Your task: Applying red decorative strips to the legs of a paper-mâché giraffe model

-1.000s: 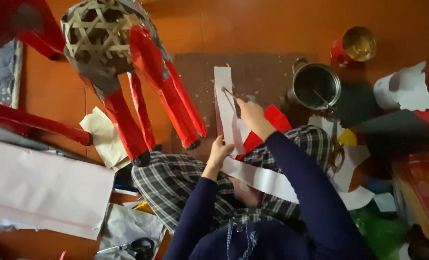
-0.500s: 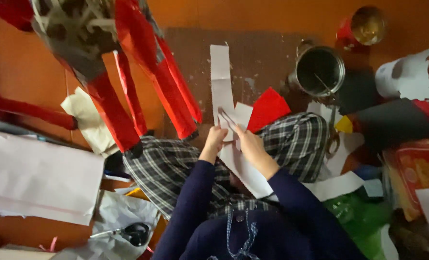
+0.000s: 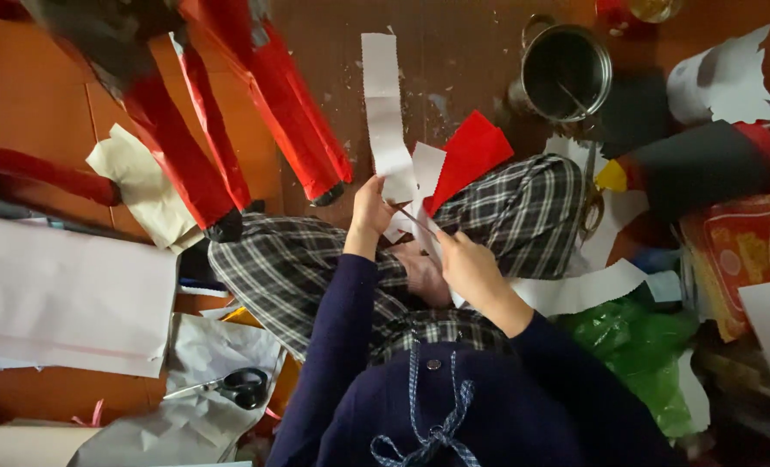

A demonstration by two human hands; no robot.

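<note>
White paper strip (image 3: 385,112) now held over lap by left hand (image 3: 369,207), closed on it; thin tool gripped in right hand (image 3: 470,268), brought back from floor; red paper (image 3: 471,156) beside.

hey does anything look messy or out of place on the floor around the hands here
Yes. Torn white paper scraps and cut strips litter the floor, pale flecks spot the brown mat, and black-handled scissors lie loose on crumpled paper. The left hand and right hand hold a white strip.
</note>
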